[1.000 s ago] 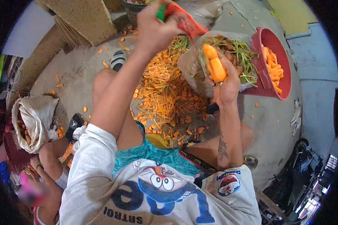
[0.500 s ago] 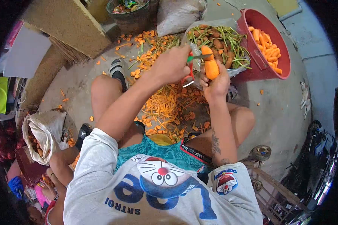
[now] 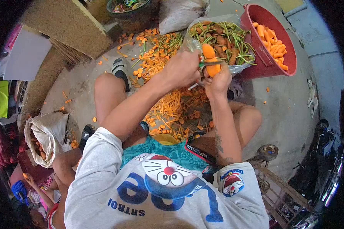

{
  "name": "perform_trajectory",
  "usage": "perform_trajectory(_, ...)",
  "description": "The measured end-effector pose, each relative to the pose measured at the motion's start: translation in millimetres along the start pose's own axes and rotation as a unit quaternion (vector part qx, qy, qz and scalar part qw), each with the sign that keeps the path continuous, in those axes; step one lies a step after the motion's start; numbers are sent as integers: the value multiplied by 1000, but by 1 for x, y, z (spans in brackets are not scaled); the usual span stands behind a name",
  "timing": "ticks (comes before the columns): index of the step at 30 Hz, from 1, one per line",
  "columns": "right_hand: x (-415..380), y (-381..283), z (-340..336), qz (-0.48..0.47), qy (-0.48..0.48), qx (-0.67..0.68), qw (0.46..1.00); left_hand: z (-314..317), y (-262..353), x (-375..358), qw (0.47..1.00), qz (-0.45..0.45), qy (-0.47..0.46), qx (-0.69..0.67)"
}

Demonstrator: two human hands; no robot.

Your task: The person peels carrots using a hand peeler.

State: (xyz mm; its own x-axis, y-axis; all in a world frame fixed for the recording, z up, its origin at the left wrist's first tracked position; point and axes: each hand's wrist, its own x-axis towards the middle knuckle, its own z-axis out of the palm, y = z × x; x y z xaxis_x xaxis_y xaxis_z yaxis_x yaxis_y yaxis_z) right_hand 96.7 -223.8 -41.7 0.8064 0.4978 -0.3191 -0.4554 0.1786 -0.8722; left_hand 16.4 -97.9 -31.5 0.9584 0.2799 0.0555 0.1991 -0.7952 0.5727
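My left hand (image 3: 182, 68) is closed round a peeler (image 3: 201, 63) with a green and red handle, mostly covered by my fingers. Its dark, narrow blade lies across the middle of a peeled orange carrot (image 3: 208, 51). My right hand (image 3: 219, 81) grips the lower end of that carrot, which stands nearly upright with its rounded end up. Just behind the hands is a clear plastic bag (image 3: 195, 23) of unpeeled carrots (image 3: 220, 40) with green stalks. Beneath my hands, orange peelings (image 3: 166, 107) cover the floor between my legs.
A red bucket (image 3: 256, 57) of peeled carrots leans at the right, beside the bag. Behind stand a dark bin (image 3: 128, 17) and a white sack (image 3: 181, 15). Another sack (image 3: 51, 126) lies left, near another person's arm (image 3: 40, 192). A metal rack (image 3: 279, 194) is at lower right.
My left hand has moved right, nearer my right hand, and the blade now crosses lower on the carrot. The other person's hand at lower left has reached outward.
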Motion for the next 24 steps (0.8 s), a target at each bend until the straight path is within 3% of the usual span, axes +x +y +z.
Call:
perform_trajectory(3, 11, 8, -13, -12, -76, -31, 997, 17, -25, 9, 999, -26, 17, -34)
perform_trajectory(5, 13, 12, -16, 62, -50, 22, 997, 21, -27, 16, 997, -18, -69, -12)
perform_trajectory(10, 18, 12, -14, 56, -30, 9, 998, 28, -30, 13, 999, -19, 3, -39)
perform_trajectory(12, 13, 15, -14, 47, -40, 6, 998, 23, -30, 14, 996, -41, -60, -49)
perform_trajectory(14, 15, 17, -10, 74, 8, 13, 997, 25, -33, 17, 997, -26, -61, -34)
perform_trajectory(24, 16, 23, -13, 34, 36, -17, 999, 24, -32, 21, 994, -30, -94, -46)
